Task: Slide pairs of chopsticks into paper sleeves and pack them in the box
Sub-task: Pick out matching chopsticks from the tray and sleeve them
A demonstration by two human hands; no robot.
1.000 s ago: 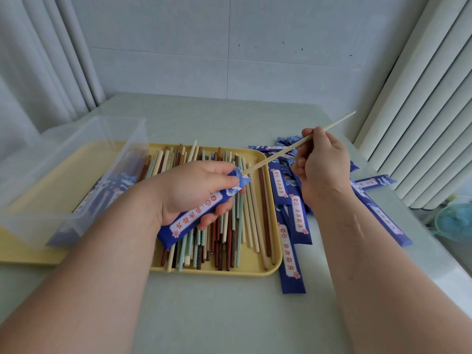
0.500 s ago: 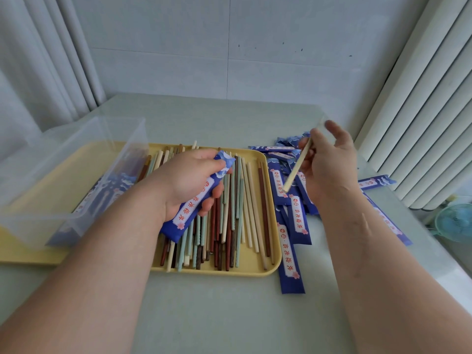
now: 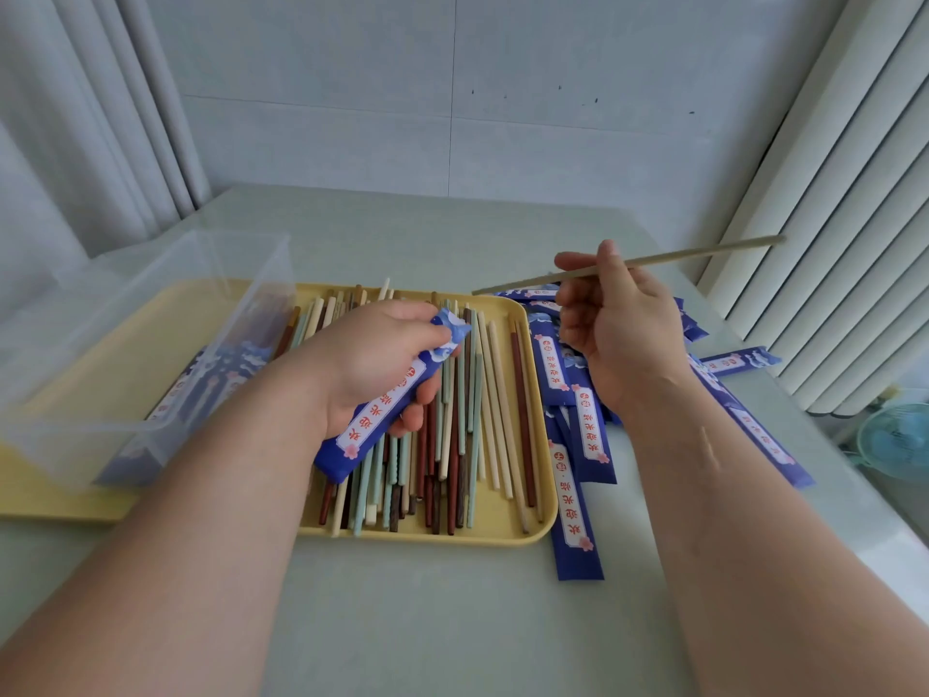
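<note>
My left hand [image 3: 374, 359] grips a blue paper sleeve [image 3: 387, 410] with a white label, held slanted above the yellow tray [image 3: 540, 525]. Its open mouth points up and to the right. My right hand [image 3: 616, 334] pinches one pale chopstick [image 3: 704, 254] between thumb and fingers. The stick lies almost level above the table, its left tip near the tray's far right corner, apart from the sleeve. Several loose chopsticks [image 3: 472, 425] in cream, mint and brown lie in the tray. A clear plastic box [image 3: 151, 344] stands at the left with filled sleeves inside.
A heap of blue paper sleeves [image 3: 573, 500] is spread on the pale table [image 3: 452, 621] right of the tray, reaching toward the white ribbed panel [image 3: 844, 233] on the right. Curtains hang at the left. A small fan [image 3: 895, 440] sits low beyond the table's right edge.
My right hand drew the pale chopstick away from the sleeve's mouth, turned it, and now holds it nearly level, higher and to the right. My left hand with the sleeve barely moved.
</note>
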